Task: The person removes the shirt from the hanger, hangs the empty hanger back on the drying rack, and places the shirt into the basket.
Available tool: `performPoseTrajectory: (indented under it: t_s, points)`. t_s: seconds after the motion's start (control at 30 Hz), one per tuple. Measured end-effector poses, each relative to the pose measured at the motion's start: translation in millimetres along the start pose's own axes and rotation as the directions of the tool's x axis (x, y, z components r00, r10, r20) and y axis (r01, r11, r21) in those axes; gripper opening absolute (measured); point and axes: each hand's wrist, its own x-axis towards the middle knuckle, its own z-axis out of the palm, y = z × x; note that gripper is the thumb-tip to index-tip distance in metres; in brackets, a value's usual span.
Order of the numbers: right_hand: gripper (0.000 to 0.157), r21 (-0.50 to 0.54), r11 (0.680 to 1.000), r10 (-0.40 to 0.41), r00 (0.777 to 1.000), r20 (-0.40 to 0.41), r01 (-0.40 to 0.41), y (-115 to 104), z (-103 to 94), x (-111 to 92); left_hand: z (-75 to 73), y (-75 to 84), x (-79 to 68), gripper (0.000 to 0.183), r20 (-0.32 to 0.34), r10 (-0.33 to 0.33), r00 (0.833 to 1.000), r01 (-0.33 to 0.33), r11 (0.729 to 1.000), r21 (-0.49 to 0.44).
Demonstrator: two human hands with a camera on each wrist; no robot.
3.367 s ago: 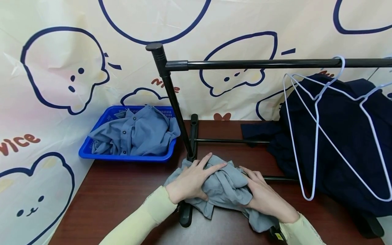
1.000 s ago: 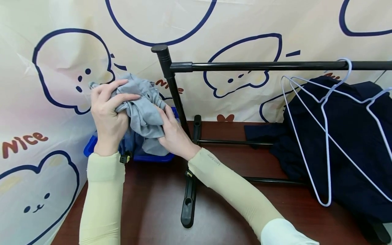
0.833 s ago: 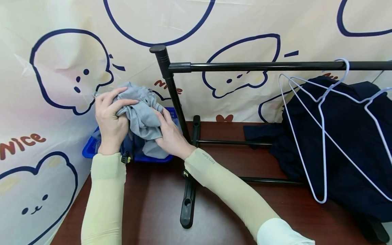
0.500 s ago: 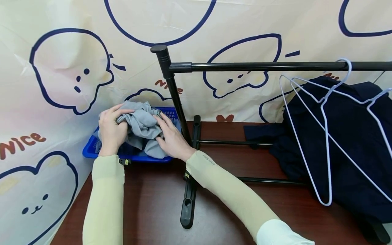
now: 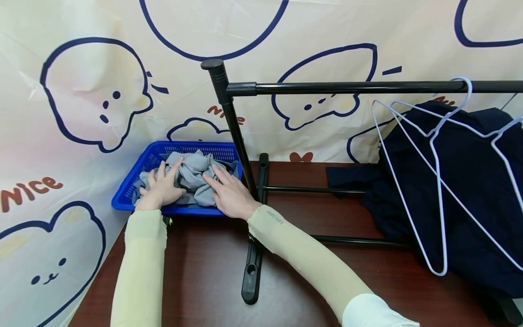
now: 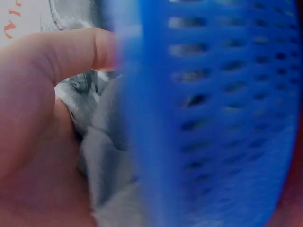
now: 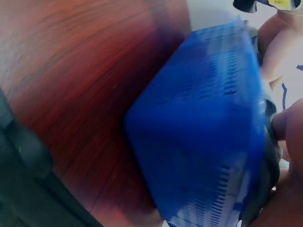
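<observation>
A crumpled grey-blue garment [image 5: 194, 172] lies bunched inside the blue plastic basket [image 5: 122, 193], on top of other cloth that is mostly hidden. On the garment's left side my left hand [image 5: 161, 188] rests with spread fingers. My right hand [image 5: 234, 195] touches its right side, fingers extended and reaching over the basket's front right corner. In the left wrist view, the thumb [image 6: 75, 52] is over the rim beside grey cloth [image 6: 106, 165]. The right wrist view shows the perforated basket wall [image 7: 189, 123] and part of the right hand [image 7: 293, 137] at the edge.
A black clothes rack [image 5: 347, 87] stands right of the basket, its upright [image 5: 233, 125] close to my right hand. White hangers [image 5: 439, 172] hang from its bar before a dark navy garment [image 5: 482, 190]. The brown table [image 5: 204, 272] runs below; a printed curtain [image 5: 318, 41] hangs behind.
The grey-blue garment has gone from the table by the rack's foot, up and left, then down into the basket over the buttoned blue shirt. Both hands have loosened their grip on it.
</observation>
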Motion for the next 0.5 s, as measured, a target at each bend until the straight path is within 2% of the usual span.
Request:
performPoseTrajectory:
  t_s: [0.07,0.17,0.37,0.5]
  points:
    - [0.056,-0.028,0.999,0.018,0.999,0.037,-0.017,0.6,2.1,1.5,4.7,-3.5,3.6,0.094,0.047,-0.019,0.999,0.018,1.0,0.011]
    - [0.058,-0.057,0.997,0.055,0.994,0.093,-0.049,0.1,3.8,4.9,9.9,-7.8,9.4,0.094,0.079,-0.033,0.996,0.031,0.999,0.02]
    - [0.068,-0.13,0.984,0.15,0.966,0.211,-0.124,-2.6,9.0,12.1,14.1,-11.6,15.4,0.095,0.095,-0.031,0.995,0.03,0.999,0.013]
    - [0.07,-0.139,0.98,0.175,0.956,0.235,-0.145,-1.6,13.7,15.6,14.9,-13.1,14.3,0.093,0.089,-0.028,0.996,0.029,1.0,-0.008]
